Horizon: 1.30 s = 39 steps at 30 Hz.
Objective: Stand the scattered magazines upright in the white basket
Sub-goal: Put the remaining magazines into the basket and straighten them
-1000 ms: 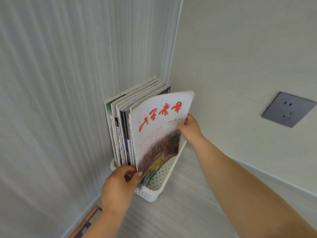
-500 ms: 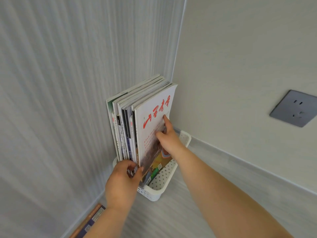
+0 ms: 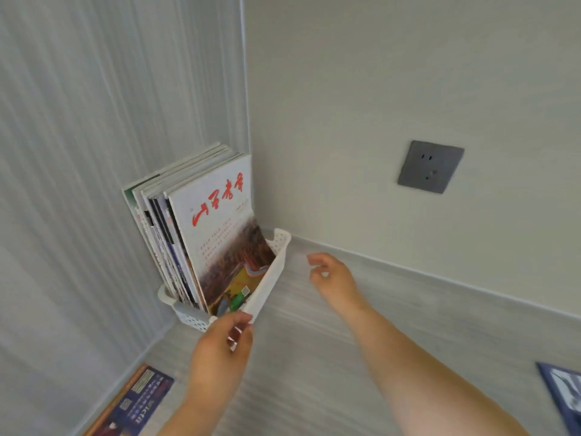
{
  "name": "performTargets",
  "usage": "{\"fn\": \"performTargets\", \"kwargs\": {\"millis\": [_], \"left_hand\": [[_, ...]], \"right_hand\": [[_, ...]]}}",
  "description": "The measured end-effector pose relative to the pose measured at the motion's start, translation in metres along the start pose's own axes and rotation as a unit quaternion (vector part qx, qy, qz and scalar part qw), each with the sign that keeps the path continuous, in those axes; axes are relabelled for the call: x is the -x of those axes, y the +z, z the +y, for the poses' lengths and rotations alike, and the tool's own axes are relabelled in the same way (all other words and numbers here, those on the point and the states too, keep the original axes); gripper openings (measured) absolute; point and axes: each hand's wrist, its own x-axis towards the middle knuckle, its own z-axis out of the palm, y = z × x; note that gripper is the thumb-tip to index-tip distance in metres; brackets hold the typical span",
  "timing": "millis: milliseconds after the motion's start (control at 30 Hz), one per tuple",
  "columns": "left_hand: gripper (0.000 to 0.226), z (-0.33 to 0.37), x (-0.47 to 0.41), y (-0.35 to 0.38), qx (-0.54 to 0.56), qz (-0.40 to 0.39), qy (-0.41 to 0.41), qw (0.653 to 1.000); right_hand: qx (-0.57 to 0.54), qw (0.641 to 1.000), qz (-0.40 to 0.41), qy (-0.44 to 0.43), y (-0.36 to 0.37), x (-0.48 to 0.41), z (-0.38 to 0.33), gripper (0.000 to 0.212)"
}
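We see magazines (image 3: 217, 221) upright in the basket (image 3: 273, 273) — right hand (image 3: 334, 280) at 3 o'clock loose, empty; left hand (image 3: 218, 347) at 6, grip unclear.

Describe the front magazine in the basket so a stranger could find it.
In the room's corner stands a white basket. Of the magazines upright in it, pick the front magazine, nearest the grey socket: the only cover facing out, white with large red characters.

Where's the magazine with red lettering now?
Head view, left of centre: the red-lettered magazine stands in the white basket, right of the other magazines, by the wall corner.
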Motion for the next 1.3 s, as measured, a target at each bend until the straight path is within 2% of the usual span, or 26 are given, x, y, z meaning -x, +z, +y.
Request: {"fn": "performTargets", "kwargs": {"millis": [133, 300, 400, 500, 633, 700, 833, 900, 1000, 1167, 1233, 1300], "left_hand": [[0.042, 0.018, 0.037, 0.045, -0.009, -0.129, -0.009, 0.992], [0.036, 0.042, 0.091, 0.111, -0.053, -0.276, -0.012, 0.960], [0.020, 0.058, 0.131, 0.156, -0.082, -0.352, 0.013, 0.932], [0.035, 0.069, 0.174, 0.202, -0.101, -0.430, 0.055, 0.895], [0.054, 0.087, 0.213, 0.248, -0.209, -0.457, 0.130, 0.854], [0.058, 0.101, 0.230, 0.268, -0.245, -0.467, 0.129, 0.840], [0.064, 0.128, 0.260, 0.305, -0.271, -0.497, 0.104, 0.818], [0.064, 0.141, 0.271, 0.320, -0.266, -0.476, 0.068, 0.835], [0.045, 0.158, 0.277, 0.334, -0.124, -0.452, -0.080, 0.880], [0.054, 0.169, 0.267, 0.341, -0.022, -0.390, -0.168, 0.905], [0.053, 0.172, 0.259, 0.341, 0.057, -0.361, -0.252, 0.896], [0.046, 0.177, 0.256, 0.341, 0.109, -0.387, -0.315, 0.860]], "right_hand": [[0.064, 0.989, 0.092, 0.097, -0.070, 0.040, 0.061, 0.030], [0.207, 0.954, 0.098, 0.192, -0.157, 0.098, 0.122, 0.039], [0.308, 0.907, 0.103, 0.268, -0.215, 0.150, 0.170, 0.050], [0.352, 0.855, 0.111, 0.363, -0.265, 0.197, 0.212, 0.067], [0.388, 0.824, 0.105, 0.399, -0.307, 0.246, 0.259, 0.071], [0.395, 0.819, 0.105, 0.403, -0.321, 0.265, 0.277, 0.069], [0.384, 0.830, 0.123, 0.385, -0.321, 0.278, 0.295, 0.066], [0.382, 0.833, 0.135, 0.378, -0.321, 0.278, 0.299, 0.065], [0.379, 0.838, 0.145, 0.366, -0.321, 0.278, 0.304, 0.064], [0.375, 0.842, 0.151, 0.357, -0.323, 0.279, 0.307, 0.064], [0.374, 0.843, 0.156, 0.355, -0.323, 0.279, 0.307, 0.064], [0.369, 0.845, 0.161, 0.351, -0.323, 0.279, 0.307, 0.063]]}}
